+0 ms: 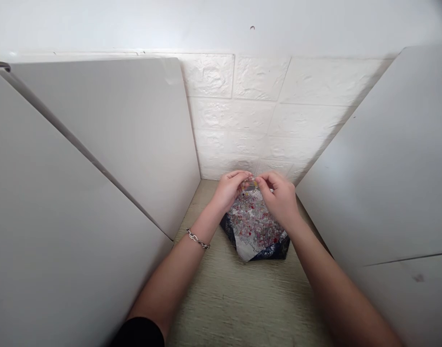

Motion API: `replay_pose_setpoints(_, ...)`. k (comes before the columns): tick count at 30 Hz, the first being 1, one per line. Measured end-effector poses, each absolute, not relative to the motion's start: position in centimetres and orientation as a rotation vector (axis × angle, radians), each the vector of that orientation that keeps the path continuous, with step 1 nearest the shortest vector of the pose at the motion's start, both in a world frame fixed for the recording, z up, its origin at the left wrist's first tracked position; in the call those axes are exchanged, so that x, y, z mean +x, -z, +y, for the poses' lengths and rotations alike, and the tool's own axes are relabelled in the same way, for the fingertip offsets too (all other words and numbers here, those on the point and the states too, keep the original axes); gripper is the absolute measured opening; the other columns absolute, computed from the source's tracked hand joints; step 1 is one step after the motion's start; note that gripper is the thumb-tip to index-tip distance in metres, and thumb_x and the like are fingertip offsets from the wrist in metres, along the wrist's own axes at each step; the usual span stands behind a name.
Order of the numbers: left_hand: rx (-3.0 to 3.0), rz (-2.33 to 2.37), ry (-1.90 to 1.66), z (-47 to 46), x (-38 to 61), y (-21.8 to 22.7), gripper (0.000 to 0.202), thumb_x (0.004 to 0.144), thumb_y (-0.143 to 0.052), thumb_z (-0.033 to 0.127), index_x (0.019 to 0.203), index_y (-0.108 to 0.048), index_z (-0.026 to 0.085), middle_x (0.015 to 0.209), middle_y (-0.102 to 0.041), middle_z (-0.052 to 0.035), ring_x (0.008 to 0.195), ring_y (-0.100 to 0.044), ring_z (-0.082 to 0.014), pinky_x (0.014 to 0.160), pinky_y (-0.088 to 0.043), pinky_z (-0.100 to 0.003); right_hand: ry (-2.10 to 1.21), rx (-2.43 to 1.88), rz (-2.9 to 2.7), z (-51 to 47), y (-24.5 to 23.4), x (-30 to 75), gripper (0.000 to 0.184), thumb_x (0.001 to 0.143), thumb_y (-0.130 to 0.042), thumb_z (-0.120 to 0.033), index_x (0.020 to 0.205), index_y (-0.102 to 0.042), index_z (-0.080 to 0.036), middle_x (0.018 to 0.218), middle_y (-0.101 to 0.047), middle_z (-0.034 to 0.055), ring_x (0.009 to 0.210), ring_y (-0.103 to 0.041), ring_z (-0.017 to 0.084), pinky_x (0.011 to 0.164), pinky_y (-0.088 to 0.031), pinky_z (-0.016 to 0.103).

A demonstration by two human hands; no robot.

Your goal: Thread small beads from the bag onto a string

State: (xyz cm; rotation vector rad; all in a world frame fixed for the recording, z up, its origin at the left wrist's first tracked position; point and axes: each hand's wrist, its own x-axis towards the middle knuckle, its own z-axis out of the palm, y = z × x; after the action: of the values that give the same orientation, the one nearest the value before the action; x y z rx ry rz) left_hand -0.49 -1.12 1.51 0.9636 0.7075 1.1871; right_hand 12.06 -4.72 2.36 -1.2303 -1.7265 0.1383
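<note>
My left hand (230, 189) and my right hand (279, 195) meet fingertip to fingertip at the far end of the table, both pinched closed on a tiny item (250, 183) too small to name. Right under them lies a heap of small coloured beads (253, 222), mostly pink, red and clear, spread on a white sheet (247, 250) that rests on a dark patterned cloth (275, 250). A metal chain bracelet (198, 239) circles my left wrist.
White panels wall in the narrow beige tabletop (228, 299): a left panel (98, 154) and a right panel (383, 164). A white brick-textured wall (264, 111) closes the far end just behind the hands.
</note>
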Motion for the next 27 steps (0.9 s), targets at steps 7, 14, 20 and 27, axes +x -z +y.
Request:
replay_pose_setpoints(7, 0.835, 0.645, -1.171, -1.21, -0.5, -1.43, 0.012, 0.064, -0.063, 0.022, 0.07, -0.063, 0.012, 0.064, -0.057, 0.0002, 0.056, -0.047, -0.0042, 0.056, -0.037, -0.017, -0.108, -1.195, -1.764, -4.69, -2.14, 11.96, 0.015, 0.082, -0.047, -0.024, 0.072, -0.057, -0.018, 0.071, -0.059, 0.0008, 0.066, -0.051, 0.012, 0.062, -0.039, 0.024)
replay_pose_setpoints(14, 0.857, 0.709, -1.176, -1.03, -0.55, -1.18, 0.015, 0.065, -0.064, 0.025, 0.07, -0.061, 0.011, 0.067, -0.055, -0.0004, 0.053, -0.045, -0.0023, 0.047, -0.032, -0.015, -0.096, -1.18, -1.774, -4.69, -1.91, 11.83, 0.015, 0.082, -0.047, -0.023, 0.071, -0.056, -0.018, 0.071, -0.059, 0.0009, 0.067, -0.052, 0.013, 0.063, -0.039, 0.025)
replay_pose_setpoints(20, 0.86, 0.726, -1.186, -1.02, -0.46, -1.2, 0.014, 0.066, -0.062, 0.025, 0.069, -0.059, 0.011, 0.068, -0.055, -0.0009, 0.055, -0.047, -0.0032, 0.048, -0.032, -0.015, -0.073, -1.15, -1.807, -4.57, -1.7, 11.79, 0.014, 0.082, -0.047, -0.023, 0.073, -0.056, -0.018, 0.073, -0.06, 0.0011, 0.069, -0.052, 0.013, 0.064, -0.039, 0.024)
replay_pose_setpoints(27, 0.847, 0.701, -1.207, -0.87, -0.49, -1.03, 0.016, 0.067, -0.062, 0.027, 0.071, -0.056, 0.012, 0.071, -0.059, -0.0016, 0.057, -0.051, -0.0049, 0.05, -0.035, -0.017, -0.069, -1.155, -1.879, -4.61, -1.57, 11.78, 0.016, 0.084, -0.045, -0.026, 0.075, -0.055, -0.018, 0.075, -0.059, 0.0021, 0.072, -0.053, 0.013, 0.066, -0.039, 0.025)
